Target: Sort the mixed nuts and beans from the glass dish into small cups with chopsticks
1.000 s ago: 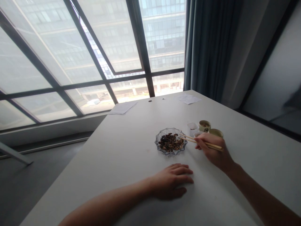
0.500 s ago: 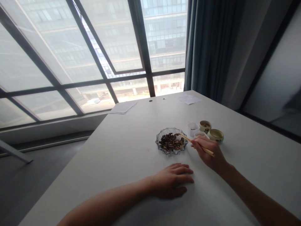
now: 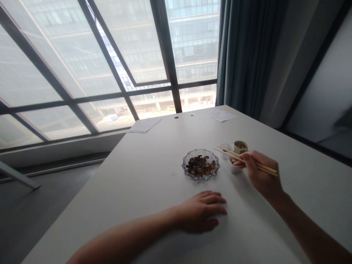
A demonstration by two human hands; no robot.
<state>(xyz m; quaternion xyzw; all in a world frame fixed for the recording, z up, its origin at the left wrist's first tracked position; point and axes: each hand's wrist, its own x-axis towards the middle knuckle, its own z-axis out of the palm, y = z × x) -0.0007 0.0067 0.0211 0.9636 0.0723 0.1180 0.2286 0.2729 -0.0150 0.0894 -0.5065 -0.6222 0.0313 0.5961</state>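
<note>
Right hand [image 3: 261, 172] has drifted right of the glass dish [image 3: 183, 165], pinching wooden chopsticks [image 3: 229, 154] that slant far-left over a small white cup [image 3: 232, 167], while the open left hand [image 3: 203, 211] just sits flat nearer the dish.

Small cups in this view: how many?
3: a square white cup, a tan ceramic cup, a white bowl-shaped cup under the chopsticks; the right hand may hide another.

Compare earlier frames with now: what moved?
The right hand moved right, away from the glass dish, still holding the wooden chopsticks, which now cross above a small white cup. The left hand stayed flat on the table; the dish stayed put.
</note>
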